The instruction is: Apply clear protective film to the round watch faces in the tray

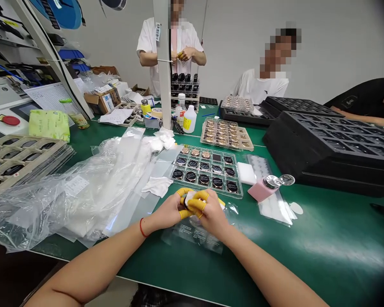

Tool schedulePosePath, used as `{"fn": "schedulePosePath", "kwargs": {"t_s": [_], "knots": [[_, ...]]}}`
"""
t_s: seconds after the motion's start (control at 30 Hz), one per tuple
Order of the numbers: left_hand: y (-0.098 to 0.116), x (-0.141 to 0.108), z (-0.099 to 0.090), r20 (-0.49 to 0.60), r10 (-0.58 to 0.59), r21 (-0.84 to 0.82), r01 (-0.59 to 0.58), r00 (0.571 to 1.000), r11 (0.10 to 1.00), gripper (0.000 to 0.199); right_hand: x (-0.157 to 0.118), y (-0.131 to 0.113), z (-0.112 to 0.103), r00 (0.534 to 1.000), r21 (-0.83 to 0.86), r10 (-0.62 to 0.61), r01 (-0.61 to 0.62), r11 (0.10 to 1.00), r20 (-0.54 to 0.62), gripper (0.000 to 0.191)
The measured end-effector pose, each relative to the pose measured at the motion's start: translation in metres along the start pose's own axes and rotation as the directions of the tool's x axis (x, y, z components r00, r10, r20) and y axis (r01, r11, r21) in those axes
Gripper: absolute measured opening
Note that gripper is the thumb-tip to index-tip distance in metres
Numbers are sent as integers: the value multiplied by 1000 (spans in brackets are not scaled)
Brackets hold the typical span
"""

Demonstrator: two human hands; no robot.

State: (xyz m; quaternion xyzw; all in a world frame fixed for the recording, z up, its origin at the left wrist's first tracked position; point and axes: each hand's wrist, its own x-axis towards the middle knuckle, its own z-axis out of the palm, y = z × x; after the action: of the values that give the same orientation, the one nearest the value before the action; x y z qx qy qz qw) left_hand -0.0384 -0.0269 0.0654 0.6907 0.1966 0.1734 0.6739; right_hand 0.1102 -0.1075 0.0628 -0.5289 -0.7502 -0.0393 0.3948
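Note:
Yellow finger cots cover several fingertips of both hands. My left hand (pixel 169 211), with a red cord at its wrist, grips a round dark watch part (pixel 185 202) by its edge. Against that part my right hand (pixel 213 213) pinches a folded white wipe (pixel 190 196); the fingers hide most of both. Just beyond the hands lies a clear tray (pixel 240 190) with rows of round black-faced watch parts and a few gold-coloured ones at the back. Beneath the hands, a clear plastic sheet (pixel 196 238) with white print rests on the green table (pixel 166 268).
A pink pump bottle (pixel 261 189) stands right of the tray by a white pad (pixel 246 173). Plastic bags (pixel 83 200) cover the left side. Black tray stacks (pixel 288 149) rise at right. A white post (pixel 162 85) stands ahead; several people are across the table.

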Motion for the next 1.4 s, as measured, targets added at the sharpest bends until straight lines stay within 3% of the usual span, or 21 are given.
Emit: {"fn": "schedulePosePath", "kwargs": {"t_s": [0.1,0.33,0.47,0.6,0.77,0.93,1.07,1.2,1.4], "knots": [[-2,0,1,-16,-34,-83,33,999,996,48,-2,9,0,994,-6,34,-35,999,-100,16],[-4,1,1,-23,50,51,-48,999,998,36,0,-5,5,996,-2,-30,30,1000,-82,17],[2,1,3,-17,-21,-43,20,1000,999,42,3,2,2,988,28,22,-18,999,-155,16],[2,1,1,-59,-30,-27,29,998,999,45,-1,-2,-2,995,0,8,-8,1000,-98,17],[-1,0,1,-26,58,173,-53,998,983,30,0,-11,7,997,-34,3,-6,999,-71,15],[-2,0,5,-31,-58,-1,58,998,998,45,2,6,6,984,-39,87,-94,995,-155,15],[-6,2,4,-92,-74,-83,67,993,994,54,-5,9,2,988,-75,83,-94,993,-131,16],[-11,3,-1,-129,-41,-68,33,991,997,50,-7,-1,3,994,-94,47,-57,994,-103,13],[-14,3,1,-87,10,55,-5,996,998,46,-2,-10,15,992,-48,49,-55,997,-120,13]]}}
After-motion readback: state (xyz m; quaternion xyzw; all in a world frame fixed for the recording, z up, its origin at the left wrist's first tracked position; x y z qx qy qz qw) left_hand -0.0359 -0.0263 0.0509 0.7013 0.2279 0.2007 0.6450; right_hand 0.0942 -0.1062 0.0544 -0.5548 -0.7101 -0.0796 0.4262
